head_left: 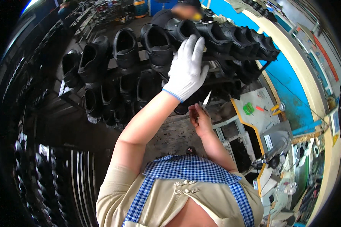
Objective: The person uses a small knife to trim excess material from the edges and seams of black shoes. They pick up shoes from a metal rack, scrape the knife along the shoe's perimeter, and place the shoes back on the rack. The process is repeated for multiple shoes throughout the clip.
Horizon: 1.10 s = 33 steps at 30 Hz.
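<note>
My left hand [186,68], in a white knitted glove, reaches up to the rack of black shoes. Its fingers are stretched out flat over the heel of a black shoe [185,28] on the upper row; whether they press on it I cannot tell. My bare right hand [201,119] is lower and to the right, its fingers closed round a small knife [207,99] whose pale, pointed blade sticks upward. Left of the glove stands another black shoe [156,42], its opening facing up. The knife's handle is hidden in my fist.
A metal shoe rack [70,94] with several rows of black shoes spans the front. Behind it is another person [165,17]. At right stand a workbench [259,96] with a green object [248,108], and a grey machine [278,140]. More racks stand at lower left.
</note>
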{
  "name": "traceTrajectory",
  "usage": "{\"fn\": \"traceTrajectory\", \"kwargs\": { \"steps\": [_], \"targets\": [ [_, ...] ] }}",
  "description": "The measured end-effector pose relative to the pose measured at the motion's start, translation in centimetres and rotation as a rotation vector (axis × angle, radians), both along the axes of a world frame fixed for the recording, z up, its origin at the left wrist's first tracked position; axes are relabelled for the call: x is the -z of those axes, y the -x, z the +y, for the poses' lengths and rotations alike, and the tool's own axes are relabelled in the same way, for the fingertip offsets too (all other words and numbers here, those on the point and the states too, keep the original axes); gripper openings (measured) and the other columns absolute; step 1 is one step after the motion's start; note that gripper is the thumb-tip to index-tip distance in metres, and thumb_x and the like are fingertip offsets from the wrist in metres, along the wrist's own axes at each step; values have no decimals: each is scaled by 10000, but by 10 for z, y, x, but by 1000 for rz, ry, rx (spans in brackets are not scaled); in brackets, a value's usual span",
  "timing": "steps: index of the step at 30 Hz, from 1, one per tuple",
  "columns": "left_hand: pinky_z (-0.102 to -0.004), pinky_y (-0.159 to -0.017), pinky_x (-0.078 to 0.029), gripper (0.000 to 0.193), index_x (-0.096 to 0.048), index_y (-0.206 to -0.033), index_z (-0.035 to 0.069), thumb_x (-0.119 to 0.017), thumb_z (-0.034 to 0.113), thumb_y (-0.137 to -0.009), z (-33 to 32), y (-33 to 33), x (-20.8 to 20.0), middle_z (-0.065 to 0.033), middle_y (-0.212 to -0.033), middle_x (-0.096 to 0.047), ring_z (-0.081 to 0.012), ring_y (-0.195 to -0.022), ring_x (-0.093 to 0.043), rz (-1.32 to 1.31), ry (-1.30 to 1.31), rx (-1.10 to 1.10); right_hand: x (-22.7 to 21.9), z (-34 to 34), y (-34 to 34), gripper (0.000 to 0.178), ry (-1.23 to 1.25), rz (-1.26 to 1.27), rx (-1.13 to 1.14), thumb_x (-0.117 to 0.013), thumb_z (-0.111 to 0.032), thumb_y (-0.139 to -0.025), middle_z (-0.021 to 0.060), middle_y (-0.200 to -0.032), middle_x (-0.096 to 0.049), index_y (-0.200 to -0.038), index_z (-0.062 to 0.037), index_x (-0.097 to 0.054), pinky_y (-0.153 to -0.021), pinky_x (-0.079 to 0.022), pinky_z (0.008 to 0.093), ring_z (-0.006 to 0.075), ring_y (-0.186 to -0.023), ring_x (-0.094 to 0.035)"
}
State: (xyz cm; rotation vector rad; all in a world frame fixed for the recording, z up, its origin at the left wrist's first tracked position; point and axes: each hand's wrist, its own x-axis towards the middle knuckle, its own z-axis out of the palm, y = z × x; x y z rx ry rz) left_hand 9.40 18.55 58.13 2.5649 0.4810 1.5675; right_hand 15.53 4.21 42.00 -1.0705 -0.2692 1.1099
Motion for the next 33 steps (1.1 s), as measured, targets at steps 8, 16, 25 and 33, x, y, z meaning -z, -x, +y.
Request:
{"fn": "traceTrajectory", "kwargs": {
  "steps": [8, 16, 25, 33],
  "targets": [
    [-475, -913, -457, 358, -714, -930, 91, -654, 437, -861, 45, -41, -29, -119, -876, -704, -301, -895, -669, 288, -177, -238, -21, -25, -50, 287, -226, -390, -95, -588, -298, -993, -17, -886, -591, -1202, -102, -606, -501, -331, 205, 46, -646, -477],
    [-333, -929, -491, 423, -604, -1225, -27, -698, 246, -915, -104, 18, -40, -96, -1123, -672, -168, -1027, -631, -264, 997, 661, -91, -37, -48, 738, -778, -752, 377, -835, -237, -791, 25, -998, -529, -1393, -39, -459, -553, -354, 162, 47, -654, -446],
    [-442, -995, -489, 496, -548, -1328, 31, -578, 348, -948, -106, 14, 25, -161, -1255, -640, -278, -1128, -634, -671, 1878, 986, -97, -33, -102, 426, -379, -980, -32, -691, -137, -918, 7, -935, -598, -1314, -31, -578, -735, -456, 252, 86, -826, -549],
    [-318, -925, -478, 339, -564, -1266, 27, -559, 218, -987, -116, 8, 50, -71, -1146, -648, -150, -1079, -600, -473, 1442, 522, -126, -78, -76, 355, -219, -1549, 30, -626, 8, -921, 88, -912, -588, -1260, -92, -666, -634, -481, 288, 187, -743, -599]
  ]
}}
